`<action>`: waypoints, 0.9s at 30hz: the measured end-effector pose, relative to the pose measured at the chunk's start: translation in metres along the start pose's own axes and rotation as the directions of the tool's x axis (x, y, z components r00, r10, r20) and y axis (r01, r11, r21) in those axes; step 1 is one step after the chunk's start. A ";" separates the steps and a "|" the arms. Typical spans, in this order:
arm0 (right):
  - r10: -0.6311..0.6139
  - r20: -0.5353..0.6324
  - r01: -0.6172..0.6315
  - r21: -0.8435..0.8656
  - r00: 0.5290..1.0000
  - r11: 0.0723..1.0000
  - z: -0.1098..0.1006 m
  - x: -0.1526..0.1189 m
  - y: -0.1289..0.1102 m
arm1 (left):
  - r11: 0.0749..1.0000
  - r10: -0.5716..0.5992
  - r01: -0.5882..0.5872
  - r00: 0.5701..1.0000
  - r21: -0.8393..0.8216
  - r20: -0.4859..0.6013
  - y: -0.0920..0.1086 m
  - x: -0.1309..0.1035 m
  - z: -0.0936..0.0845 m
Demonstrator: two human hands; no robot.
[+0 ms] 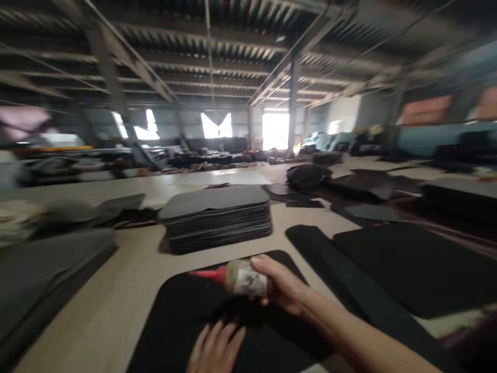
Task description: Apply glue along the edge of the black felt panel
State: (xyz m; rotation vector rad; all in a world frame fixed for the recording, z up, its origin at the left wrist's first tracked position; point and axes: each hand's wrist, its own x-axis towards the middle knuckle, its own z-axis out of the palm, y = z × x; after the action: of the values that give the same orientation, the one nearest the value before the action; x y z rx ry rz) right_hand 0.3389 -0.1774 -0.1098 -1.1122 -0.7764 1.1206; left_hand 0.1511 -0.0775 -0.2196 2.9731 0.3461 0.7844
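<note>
My right hand (281, 285) grips a squeeze bottle (244, 278) with a red nozzle pointing left, held just above a black rounded panel (182, 311) on the table. My left hand (215, 347) lies flat on that same panel, fingers apart, near the bottom edge of the view. The picture is blurred by motion.
A stack of grey rounded panels (217, 217) stands just beyond the black one. More black sheets (407, 264) lie to the right, grey piles (42, 269) to the left. The beige table (128, 290) runs far back into a large hall with steel roof beams.
</note>
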 end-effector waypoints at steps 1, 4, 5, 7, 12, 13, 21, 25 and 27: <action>0.015 0.030 -0.015 0.019 0.999 1.000 -0.001 -0.001 0.002 | 1.000 -0.017 0.015 0.995 0.017 0.095 0.004 -0.012 -0.012; 0.080 0.114 -0.080 -0.006 0.990 0.997 -0.007 0.007 0.008 | 0.971 -0.157 0.200 0.945 -0.129 0.287 0.022 -0.021 -0.041; 0.095 0.117 -0.090 -0.047 0.989 0.995 -0.006 0.010 0.010 | 0.951 -0.188 0.249 0.937 -0.183 0.296 0.027 -0.018 -0.048; 0.102 0.112 -0.084 -0.157 0.988 0.984 -0.001 0.014 0.013 | 0.911 -0.232 0.317 0.923 -0.264 0.307 0.035 -0.011 -0.057; 0.070 0.171 0.001 -0.387 0.983 0.922 0.031 0.017 0.015 | 0.904 -0.188 0.278 0.941 -0.324 0.282 0.041 -0.005 -0.071; 0.075 0.188 0.011 -0.419 0.979 0.908 0.038 0.018 0.015 | 0.909 -0.176 0.258 0.949 -0.326 0.261 0.041 -0.005 -0.073; 0.035 0.272 0.153 -0.639 0.962 0.754 0.079 0.023 0.025 | 0.853 -0.200 0.267 0.961 -0.449 0.191 0.044 -0.004 -0.073; 0.021 0.310 0.200 -0.662 0.951 0.723 0.087 0.023 0.032 | 0.821 -0.254 0.337 0.939 -0.460 0.233 0.042 -0.008 -0.072; 0.021 0.322 0.209 -0.662 0.947 0.720 0.088 0.023 0.035 | 0.796 -0.267 0.358 0.931 -0.488 0.248 0.042 -0.010 -0.074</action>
State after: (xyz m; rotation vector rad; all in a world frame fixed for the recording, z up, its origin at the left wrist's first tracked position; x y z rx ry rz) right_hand 0.2552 -0.1290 -0.1182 -1.5054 -1.5786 0.9354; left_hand 0.1148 -0.1213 -0.1556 2.3552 0.5043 0.4835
